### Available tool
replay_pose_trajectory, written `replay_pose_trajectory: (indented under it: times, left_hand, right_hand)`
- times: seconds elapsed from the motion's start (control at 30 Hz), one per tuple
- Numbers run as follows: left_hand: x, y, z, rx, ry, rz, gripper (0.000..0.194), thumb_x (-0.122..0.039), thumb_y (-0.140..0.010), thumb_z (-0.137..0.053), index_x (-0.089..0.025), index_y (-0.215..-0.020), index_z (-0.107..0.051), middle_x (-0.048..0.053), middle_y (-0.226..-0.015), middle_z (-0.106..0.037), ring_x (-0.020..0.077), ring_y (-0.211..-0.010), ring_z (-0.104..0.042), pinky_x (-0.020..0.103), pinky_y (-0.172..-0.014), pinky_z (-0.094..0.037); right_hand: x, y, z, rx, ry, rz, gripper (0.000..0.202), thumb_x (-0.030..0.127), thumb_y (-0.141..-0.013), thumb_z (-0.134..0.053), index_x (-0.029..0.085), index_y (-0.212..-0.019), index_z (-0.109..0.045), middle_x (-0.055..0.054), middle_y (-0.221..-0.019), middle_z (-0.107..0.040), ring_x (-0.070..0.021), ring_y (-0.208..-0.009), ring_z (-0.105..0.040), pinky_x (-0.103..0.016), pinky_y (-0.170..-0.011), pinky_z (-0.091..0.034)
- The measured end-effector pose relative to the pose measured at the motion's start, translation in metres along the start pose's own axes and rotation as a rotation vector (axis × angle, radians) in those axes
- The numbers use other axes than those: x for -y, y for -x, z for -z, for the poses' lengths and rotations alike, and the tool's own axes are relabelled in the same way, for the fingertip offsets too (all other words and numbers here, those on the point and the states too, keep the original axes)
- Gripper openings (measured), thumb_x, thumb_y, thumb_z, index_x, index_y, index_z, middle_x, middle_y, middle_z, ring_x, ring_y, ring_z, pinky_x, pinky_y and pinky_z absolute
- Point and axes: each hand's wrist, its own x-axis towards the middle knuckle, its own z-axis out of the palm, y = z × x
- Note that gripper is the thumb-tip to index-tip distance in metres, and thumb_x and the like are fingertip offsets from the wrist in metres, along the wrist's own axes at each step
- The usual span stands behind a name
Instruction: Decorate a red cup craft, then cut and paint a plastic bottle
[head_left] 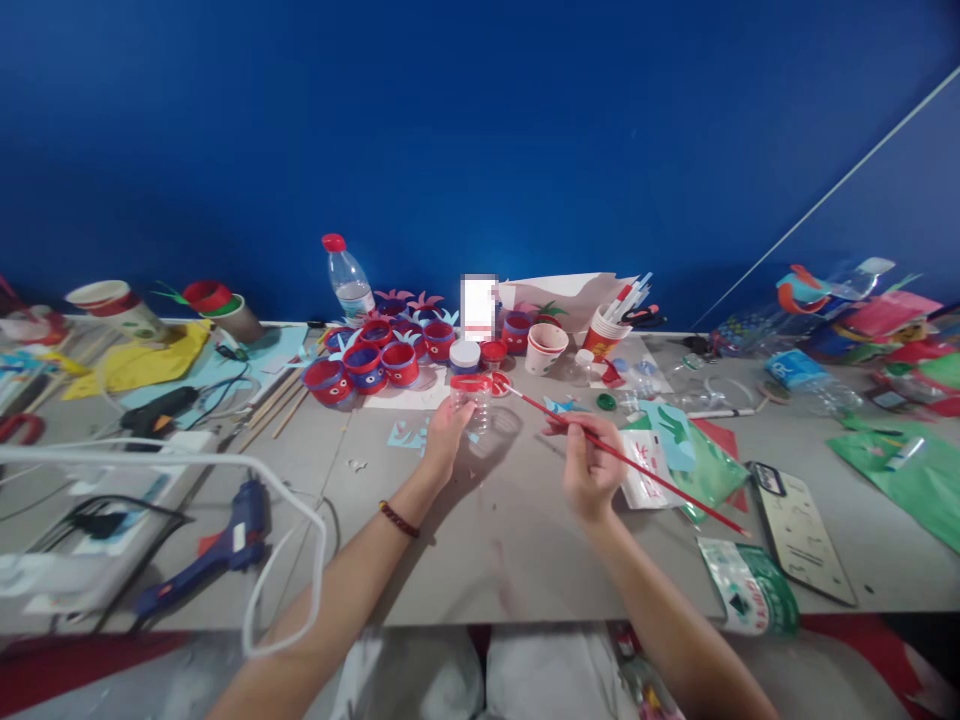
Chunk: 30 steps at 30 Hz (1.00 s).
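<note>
My left hand (447,437) is closed around a clear plastic cup (480,415) whose rim is coloured red. In my right hand (592,465) I grip a paintbrush (645,472) with a long red handle. Its tip points left toward the cup, close to a small open pot of red paint (500,385). Just behind the cup stands a jar with a white lid (465,356). Another small red container (493,352) sits beside that jar. Several red and blue painted cups (365,368) with paper leaves and eyes cluster at the back left.
A white paper cup (547,347) and a cup of pens (606,330) stand behind my right hand. To the right lie a phone (802,535) and a green packet (750,588). At left are a blue glue gun (225,545), a power strip (135,520) and a looping white cable (319,560). A water bottle (349,280) stands behind.
</note>
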Motion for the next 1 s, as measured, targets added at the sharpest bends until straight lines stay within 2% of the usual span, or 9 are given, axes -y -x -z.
replay_pose_trajectory:
  times: [0.13,0.23,0.4,0.6,0.83,1.0]
  left_hand:
    - [0.007,-0.004,0.002,0.046,0.198,0.091,0.03,-0.044,-0.077,-0.063,-0.018,-0.093,-0.063,0.007,-0.089,-0.07,0.0199,-0.079,-0.065,0.035,-0.076,-0.052]
    - [0.006,-0.003,0.001,0.098,0.22,0.08,0.034,-0.045,-0.075,-0.066,-0.019,-0.097,-0.062,0.006,-0.091,-0.069,0.0192,-0.08,-0.064,0.034,-0.078,-0.051]
    - [-0.001,0.001,-0.001,0.102,0.035,0.025,0.038,-0.04,-0.072,-0.07,-0.019,-0.102,-0.061,0.006,-0.096,-0.066,0.0182,-0.086,-0.062,0.033,-0.08,-0.048]
    - [-0.004,0.006,-0.004,0.036,-0.187,-0.064,0.03,-0.035,-0.068,-0.074,-0.019,-0.09,-0.06,0.004,-0.088,-0.064,0.0171,-0.081,-0.06,0.031,-0.075,-0.048]
    - [0.002,0.008,-0.005,0.005,-0.148,-0.137,0.034,-0.029,-0.064,-0.08,-0.022,-0.091,-0.06,0.004,-0.086,-0.063,0.0183,-0.081,-0.059,0.032,-0.074,-0.049]
    - [0.005,0.007,-0.004,-0.004,-0.198,-0.149,0.03,-0.03,-0.068,-0.077,-0.022,-0.091,-0.059,0.003,-0.085,-0.062,0.0171,-0.078,-0.057,0.031,-0.072,-0.047]
  right_hand:
    - [-0.001,0.001,0.0,-0.016,-0.033,-0.056,0.012,0.019,-0.093,-0.053,0.021,-0.098,-0.063,-0.004,-0.085,-0.069,-0.0176,-0.071,-0.07,-0.032,-0.06,-0.059]
    - [-0.002,0.002,0.0,0.005,-0.012,-0.043,0.011,0.02,-0.092,-0.053,0.021,-0.097,-0.063,-0.004,-0.085,-0.068,-0.0188,-0.075,-0.07,-0.034,-0.061,-0.059]
    - [-0.003,0.004,0.0,0.073,0.0,-0.004,0.013,0.017,-0.092,-0.052,0.022,-0.099,-0.063,-0.004,-0.087,-0.067,-0.0169,-0.072,-0.069,-0.033,-0.062,-0.058]
    - [-0.001,0.006,0.0,0.161,0.07,0.026,0.013,0.015,-0.09,-0.053,0.02,-0.098,-0.062,-0.004,-0.081,-0.067,-0.0176,-0.073,-0.068,-0.035,-0.067,-0.057]
    - [0.004,0.004,-0.003,0.223,0.156,0.135,0.018,0.01,-0.088,-0.052,0.022,-0.098,-0.062,-0.004,-0.081,-0.068,-0.0178,-0.073,-0.067,-0.035,-0.068,-0.056]
    - [0.007,0.001,-0.004,0.25,0.186,0.181,0.022,0.007,-0.086,-0.052,0.022,-0.099,-0.062,-0.004,-0.08,-0.068,-0.0188,-0.077,-0.067,-0.035,-0.071,-0.055]
